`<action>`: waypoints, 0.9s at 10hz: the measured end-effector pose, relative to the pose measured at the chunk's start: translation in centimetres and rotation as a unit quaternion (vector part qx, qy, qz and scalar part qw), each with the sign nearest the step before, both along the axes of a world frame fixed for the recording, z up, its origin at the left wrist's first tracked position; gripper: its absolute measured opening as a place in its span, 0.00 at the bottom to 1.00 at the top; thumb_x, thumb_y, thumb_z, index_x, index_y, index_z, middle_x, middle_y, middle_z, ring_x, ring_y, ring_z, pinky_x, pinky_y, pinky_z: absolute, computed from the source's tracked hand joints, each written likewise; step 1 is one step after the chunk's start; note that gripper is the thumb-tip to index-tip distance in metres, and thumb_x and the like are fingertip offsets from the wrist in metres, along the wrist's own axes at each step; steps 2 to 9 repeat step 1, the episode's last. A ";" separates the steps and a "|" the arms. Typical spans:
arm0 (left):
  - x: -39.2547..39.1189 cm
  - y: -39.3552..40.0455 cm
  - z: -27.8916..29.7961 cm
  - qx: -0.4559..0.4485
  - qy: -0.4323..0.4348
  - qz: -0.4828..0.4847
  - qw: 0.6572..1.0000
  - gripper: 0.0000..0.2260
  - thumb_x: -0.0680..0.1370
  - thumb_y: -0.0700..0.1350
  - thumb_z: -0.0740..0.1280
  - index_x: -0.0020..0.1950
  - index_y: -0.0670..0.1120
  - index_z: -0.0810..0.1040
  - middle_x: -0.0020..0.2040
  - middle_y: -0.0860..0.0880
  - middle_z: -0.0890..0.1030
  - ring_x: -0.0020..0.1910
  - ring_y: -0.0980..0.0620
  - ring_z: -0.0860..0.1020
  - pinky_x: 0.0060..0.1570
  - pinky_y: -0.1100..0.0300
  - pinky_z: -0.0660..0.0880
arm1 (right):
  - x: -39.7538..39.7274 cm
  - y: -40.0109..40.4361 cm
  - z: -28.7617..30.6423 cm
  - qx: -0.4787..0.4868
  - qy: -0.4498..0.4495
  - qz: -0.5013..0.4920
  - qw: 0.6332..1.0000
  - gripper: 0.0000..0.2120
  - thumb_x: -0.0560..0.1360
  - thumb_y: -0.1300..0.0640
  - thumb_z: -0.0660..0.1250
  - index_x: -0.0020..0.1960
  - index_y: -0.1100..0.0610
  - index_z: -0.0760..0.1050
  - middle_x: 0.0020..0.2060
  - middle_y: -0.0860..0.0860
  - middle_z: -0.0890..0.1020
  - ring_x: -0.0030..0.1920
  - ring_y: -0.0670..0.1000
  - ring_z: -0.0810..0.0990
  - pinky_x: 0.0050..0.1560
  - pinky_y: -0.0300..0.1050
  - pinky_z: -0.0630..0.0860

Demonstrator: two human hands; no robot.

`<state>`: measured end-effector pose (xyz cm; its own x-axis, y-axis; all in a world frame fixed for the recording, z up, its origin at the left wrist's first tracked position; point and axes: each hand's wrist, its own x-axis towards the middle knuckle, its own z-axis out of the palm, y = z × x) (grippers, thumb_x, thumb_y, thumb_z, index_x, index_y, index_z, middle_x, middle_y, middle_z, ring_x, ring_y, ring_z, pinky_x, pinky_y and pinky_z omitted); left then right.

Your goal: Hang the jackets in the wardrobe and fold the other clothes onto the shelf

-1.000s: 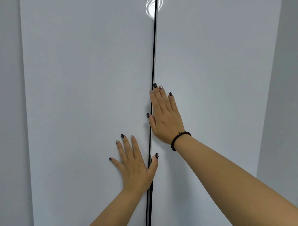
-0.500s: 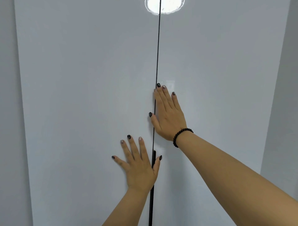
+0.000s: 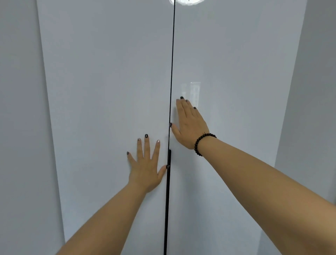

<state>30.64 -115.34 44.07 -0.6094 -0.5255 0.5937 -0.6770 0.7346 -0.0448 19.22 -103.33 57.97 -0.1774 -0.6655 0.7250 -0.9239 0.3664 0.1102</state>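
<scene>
Two glossy pale grey wardrobe doors fill the view, left door (image 3: pixel 109 91) and right door (image 3: pixel 236 72), meeting at a thin dark vertical seam (image 3: pixel 171 63) down the middle. Left hand (image 3: pixel 145 167) lies flat on the left door, fingers straight and spread, thumb tip at the seam beside a dark strip (image 3: pixel 169 158) that widens the gap there, possibly a handle edge, hard to tell. Right hand (image 3: pixel 191 123) lies flat on the right door, higher up, fingers straight and close together, thumb tip touching the seam. Neither hand grips anything. Dark and silvery nail polish on both hands. Black bead bracelet (image 3: pixel 203 143) on the right wrist. Plain grey wall panels flank the wardrobe left (image 3: pixel 18 127) and right (image 3: pixel 318 91). Bright round light reflection (image 3: pixel 187 1) at the top edge across the seam; a faint rectangular reflection (image 3: pixel 195 92) just above the right fingertips. Doors look shut, so they hide the wardrobe's inside; jackets, other clothes and shelf not visible. No readable writing, labels or brand marks.
</scene>
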 end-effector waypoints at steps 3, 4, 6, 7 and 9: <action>2.8 1.3 1.0 -0.024 -0.030 -0.021 0.999 0.34 0.80 0.64 0.42 0.75 0.48 0.26 0.76 0.42 0.29 0.78 0.40 0.40 0.72 0.36 0.55 | 0.3 3.1 -1.5 0.021 -0.040 -0.033 0.998 0.33 0.81 0.46 0.50 0.78 0.59 0.38 0.78 0.53 0.43 0.78 0.53 0.43 0.77 0.53 0.45; 2.8 1.3 1.0 -0.024 -0.030 -0.021 0.999 0.34 0.80 0.64 0.42 0.75 0.48 0.26 0.76 0.42 0.29 0.78 0.40 0.40 0.72 0.36 0.55 | 0.3 3.1 -1.5 0.021 -0.040 -0.033 0.998 0.33 0.81 0.46 0.50 0.78 0.59 0.38 0.78 0.53 0.43 0.78 0.53 0.43 0.77 0.53 0.45; 2.8 1.3 1.0 -0.024 -0.030 -0.021 0.999 0.34 0.80 0.64 0.42 0.75 0.48 0.26 0.76 0.42 0.29 0.78 0.40 0.40 0.72 0.36 0.55 | 0.3 3.1 -1.5 0.021 -0.040 -0.033 0.998 0.33 0.81 0.46 0.50 0.78 0.59 0.38 0.78 0.53 0.43 0.78 0.53 0.43 0.77 0.53 0.45; 2.8 1.3 1.0 -0.024 -0.030 -0.021 0.999 0.34 0.80 0.64 0.42 0.75 0.48 0.26 0.76 0.42 0.29 0.78 0.40 0.40 0.72 0.36 0.55 | 0.3 3.1 -1.5 0.021 -0.040 -0.033 0.998 0.33 0.81 0.46 0.50 0.78 0.59 0.38 0.78 0.53 0.43 0.78 0.53 0.43 0.77 0.53 0.45; 2.8 1.3 1.0 -0.024 -0.030 -0.021 0.999 0.34 0.80 0.64 0.42 0.75 0.48 0.26 0.76 0.42 0.29 0.78 0.40 0.40 0.72 0.36 0.55 | 0.3 3.1 -1.5 0.021 -0.040 -0.033 0.998 0.33 0.81 0.46 0.50 0.78 0.59 0.38 0.78 0.53 0.43 0.78 0.53 0.43 0.77 0.53 0.45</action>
